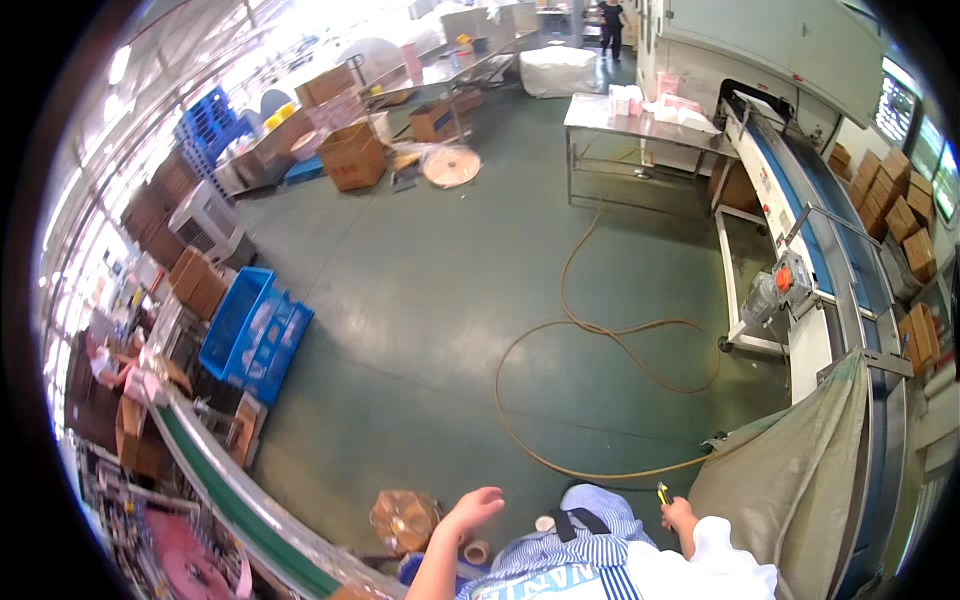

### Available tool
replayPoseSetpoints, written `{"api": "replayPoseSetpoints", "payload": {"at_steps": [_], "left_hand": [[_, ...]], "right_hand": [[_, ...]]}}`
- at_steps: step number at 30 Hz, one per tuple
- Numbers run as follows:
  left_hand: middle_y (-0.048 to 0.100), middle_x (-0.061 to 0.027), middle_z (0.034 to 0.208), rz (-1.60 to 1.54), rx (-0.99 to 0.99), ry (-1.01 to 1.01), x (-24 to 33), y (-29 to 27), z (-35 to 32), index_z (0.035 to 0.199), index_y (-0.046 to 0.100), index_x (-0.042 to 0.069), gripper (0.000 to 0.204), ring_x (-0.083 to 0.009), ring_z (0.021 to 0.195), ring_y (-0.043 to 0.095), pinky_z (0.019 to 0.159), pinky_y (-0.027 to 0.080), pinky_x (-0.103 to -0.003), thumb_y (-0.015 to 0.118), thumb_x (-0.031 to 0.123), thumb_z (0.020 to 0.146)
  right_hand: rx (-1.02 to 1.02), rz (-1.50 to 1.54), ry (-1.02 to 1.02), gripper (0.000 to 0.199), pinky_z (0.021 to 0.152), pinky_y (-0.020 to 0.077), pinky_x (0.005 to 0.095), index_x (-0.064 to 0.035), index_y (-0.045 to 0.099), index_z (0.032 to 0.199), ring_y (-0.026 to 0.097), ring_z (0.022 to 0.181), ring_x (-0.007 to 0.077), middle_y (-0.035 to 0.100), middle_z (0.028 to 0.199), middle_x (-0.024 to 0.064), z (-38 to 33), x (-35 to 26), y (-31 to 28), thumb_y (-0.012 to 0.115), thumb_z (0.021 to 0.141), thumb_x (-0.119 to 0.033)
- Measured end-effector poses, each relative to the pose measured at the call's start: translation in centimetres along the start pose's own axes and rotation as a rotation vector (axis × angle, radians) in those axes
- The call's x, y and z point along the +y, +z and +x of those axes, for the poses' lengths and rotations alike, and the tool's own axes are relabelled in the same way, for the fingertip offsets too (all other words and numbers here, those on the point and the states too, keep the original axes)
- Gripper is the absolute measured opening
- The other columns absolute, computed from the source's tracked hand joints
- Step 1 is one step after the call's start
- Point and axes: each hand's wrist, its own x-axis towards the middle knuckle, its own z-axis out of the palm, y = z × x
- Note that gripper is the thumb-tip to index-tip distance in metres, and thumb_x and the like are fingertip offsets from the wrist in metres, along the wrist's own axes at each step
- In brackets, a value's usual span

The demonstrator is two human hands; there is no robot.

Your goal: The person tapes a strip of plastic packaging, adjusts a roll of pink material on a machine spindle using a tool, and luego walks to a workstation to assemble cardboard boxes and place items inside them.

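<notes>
Fingers of my right hand (680, 513) close around a small yellow-and-black tool (665, 494), its end poking up beyond my grip, just beside my striped apron (612, 512). My left hand (477, 508) hangs with its fingers loosely extended, holding nothing, nearest a wrapped brown bundle (404, 520). Farther out, a tan hose (530, 452) loops over the green floor (430, 300); a grey-green cloth (790, 470) drapes from the conveyor (805, 240) on my right, and blue crates (262, 350) stand left.
</notes>
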Motion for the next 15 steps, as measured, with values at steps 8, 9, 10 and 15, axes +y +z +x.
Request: {"api": "replayPoseSetpoints", "payload": {"at_steps": [8,9,10,15], "left_hand": [[0.063,-0.0105,0.102,-0.132,0.359,-0.072,-7.2,-23.0,11.7,0.118,0.053,0.003,0.040,-0.0166,0.090,0.059,0.077,0.049,-0.030,0.061,0.021,0.082],[0.063,-0.0090,0.099,-0.127,0.382,-0.122,-9.3,-25.1,13.2,0.118,0.053,0.003,0.039,-0.0148,0.086,0.059,0.076,0.048,-0.029,0.061,0.019,0.083],[0.062,-0.0071,0.091,-0.103,0.489,-0.189,-12.5,-26.5,14.7,0.112,0.056,0.004,0.032,-0.0136,0.080,0.058,0.072,0.048,-0.029,0.060,0.017,0.083],[0.062,-0.0084,0.089,1.145,0.036,-0.331,-39.6,-27.1,14.9,0.091,0.066,0.011,0.021,-0.0189,0.074,0.056,0.063,0.049,-0.036,0.055,0.025,0.081]], "right_hand": [[0.127,-0.662,-0.037,0.017,0.057,0.0510,0.0330,-0.0009,0.067,0.068,0.064,0.057,0.0202,0.065,0.063,0.0115,12.4,-10.6,11.7,0.062,0.072,-0.016],[0.194,-0.591,0.035,0.017,0.061,0.0517,0.0328,-0.0025,0.068,0.067,0.065,0.059,0.0203,0.065,0.063,0.0099,13.6,-15.8,13.4,0.061,0.071,-0.017],[0.219,-0.436,0.019,0.017,0.065,0.0518,0.0340,-0.0039,0.068,0.069,0.065,0.061,0.0217,0.064,0.059,0.0082,13.8,-21.1,14.6,0.057,0.073,-0.016],[-0.007,-0.428,-0.448,0.029,0.075,0.0497,0.0411,-0.0043,0.062,0.100,0.062,0.091,0.0323,0.063,0.097,0.0192,10.5,-56.2,23.1,0.052,0.078,-0.019]]}}
